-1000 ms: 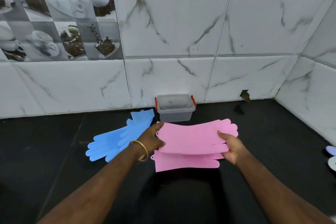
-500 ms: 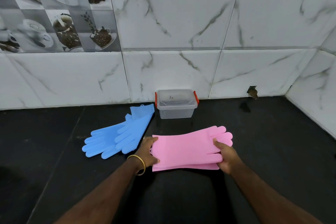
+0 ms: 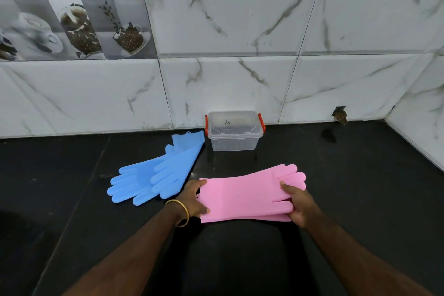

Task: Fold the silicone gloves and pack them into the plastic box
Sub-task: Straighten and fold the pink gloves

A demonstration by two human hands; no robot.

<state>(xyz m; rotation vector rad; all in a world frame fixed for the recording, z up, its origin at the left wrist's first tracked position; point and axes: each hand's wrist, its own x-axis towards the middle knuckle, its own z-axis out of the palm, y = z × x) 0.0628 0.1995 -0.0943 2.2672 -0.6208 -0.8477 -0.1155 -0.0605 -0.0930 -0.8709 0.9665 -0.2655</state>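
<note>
Gloves, the pink pair [image 3: 242,196], are now lying lower and flatter than a second ago: the stacked pair has come down from a raised hold to rest on or just above the black tabletop [image 3: 360,187], cuffs to the left and fingers to the right. The left hand [image 3: 193,199] is gripping the cuff end, thumb on top, while the right hand [image 3: 296,204] is pinching the finger end, so both hands are closed on the pair. By my reading, this is lining the two gloves up edge to edge, and the fold itself is not yet made.

Blue gloves [image 3: 153,175] are lying overlapped to the left, just beside the left hand, fingers pointing toward the person; they are waiting untouched. The plastic box [image 3: 234,138], clear with red clips, is sitting against the tiled wall [image 3: 240,31] beyond the pink pair. Its lid appears to be still on, so it is likely needing opening before anything goes in. Nothing is lying between the pink pair and the box, though the blue cuffs are reaching close to its left side.
</note>
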